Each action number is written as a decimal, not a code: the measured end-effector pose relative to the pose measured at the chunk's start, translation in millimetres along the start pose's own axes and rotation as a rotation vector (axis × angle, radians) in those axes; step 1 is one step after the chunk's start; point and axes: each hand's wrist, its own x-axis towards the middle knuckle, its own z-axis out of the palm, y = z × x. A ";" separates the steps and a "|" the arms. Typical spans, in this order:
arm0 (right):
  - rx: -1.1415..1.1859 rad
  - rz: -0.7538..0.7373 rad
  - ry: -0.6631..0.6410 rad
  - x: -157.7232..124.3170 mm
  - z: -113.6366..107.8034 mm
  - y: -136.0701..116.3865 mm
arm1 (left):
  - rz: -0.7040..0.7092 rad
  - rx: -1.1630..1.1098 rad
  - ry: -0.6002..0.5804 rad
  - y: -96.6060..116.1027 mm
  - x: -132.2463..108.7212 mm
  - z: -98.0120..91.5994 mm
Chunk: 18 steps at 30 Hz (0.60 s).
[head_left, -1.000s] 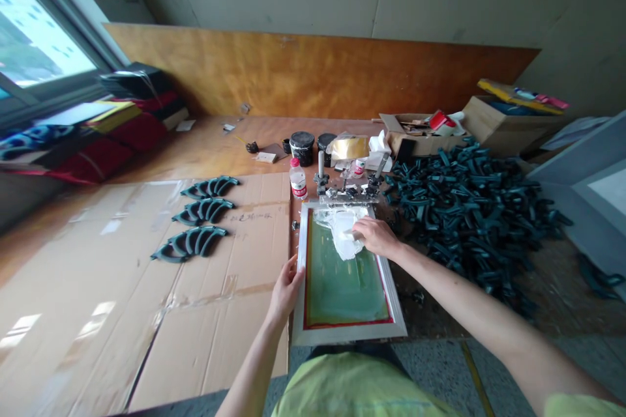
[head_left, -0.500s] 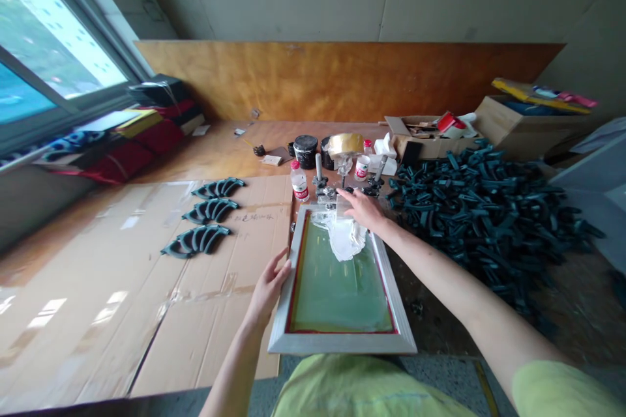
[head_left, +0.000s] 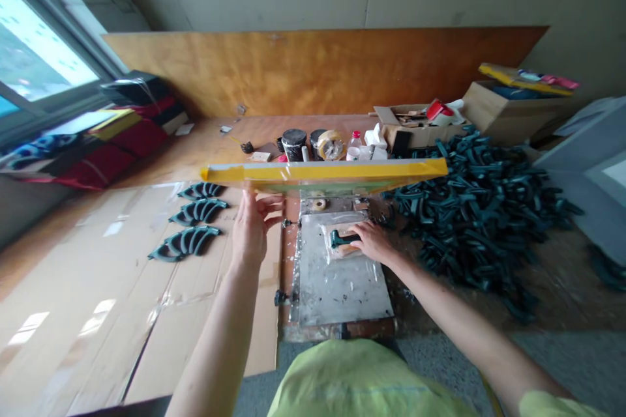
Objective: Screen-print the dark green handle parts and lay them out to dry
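The screen frame (head_left: 323,171) is tilted up, its yellow-taped front edge facing me. My left hand (head_left: 252,225) is closed on the underside of that edge, left of the middle. Below the frame lies a grey metal base plate (head_left: 342,296) with a small pad (head_left: 332,251) on it. A dark green curved part (head_left: 337,239) rests on the pad, and my right hand (head_left: 372,241) grips its right end with the fingertips. Three groups of similar green parts (head_left: 184,244) lie fanned out on the cardboard (head_left: 195,313) at the left.
A big heap of green parts (head_left: 479,208) covers the right side. Behind the frame stand black tubs (head_left: 294,145), a tape roll (head_left: 331,145) and a bottle (head_left: 355,139). Open boxes (head_left: 425,137) sit at the back right, and red folders (head_left: 112,150) lie by the window.
The frame has swung up from lying flat, lifted at its front by my left hand. My right hand has left the white paste area and now holds a green part on the pad beneath.
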 end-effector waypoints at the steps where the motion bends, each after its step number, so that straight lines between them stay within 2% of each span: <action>1: 0.008 0.006 0.002 -1.4 1.1 -8.8 | -0.057 0.014 0.002 -12.5 -11.5 -0.8; 3: 0.039 0.027 0.052 -6.9 0.8 -31.3 | -0.317 0.082 -0.084 -46.4 -42.9 -1.0; 5: 0.052 -0.009 0.111 -17.7 2.1 -59.9 | -0.639 0.155 -0.263 -84.2 -76.8 0.5; 7: 0.062 -0.169 0.082 -31.5 5.7 -85.6 | -0.750 0.142 -0.299 -115.2 -101.2 -0.9; 9: 0.072 -0.329 -0.023 -44.7 5.9 -92.3 | -0.728 0.187 -0.226 -133.5 -108.1 -13.1; 10: 0.051 -0.339 -0.076 -50.5 2.8 -84.8 | -0.699 0.263 -0.170 -137.9 -104.7 -25.3; 11: 0.003 -0.283 -0.112 -55.5 -2.7 -69.7 | -0.673 0.354 -0.114 -140.1 -97.9 -41.8; 13: -0.162 -0.023 -0.152 -64.6 -19.2 -22.5 | -0.637 0.562 -0.020 -141.7 -79.1 -84.9; 16: -0.309 0.316 -0.196 -79.0 -42.8 56.5 | -0.652 0.836 0.006 -149.0 -56.1 -153.9; 18: -0.341 0.425 -0.229 -89.6 -48.9 92.2 | -0.598 0.998 0.007 -158.4 -50.8 -187.0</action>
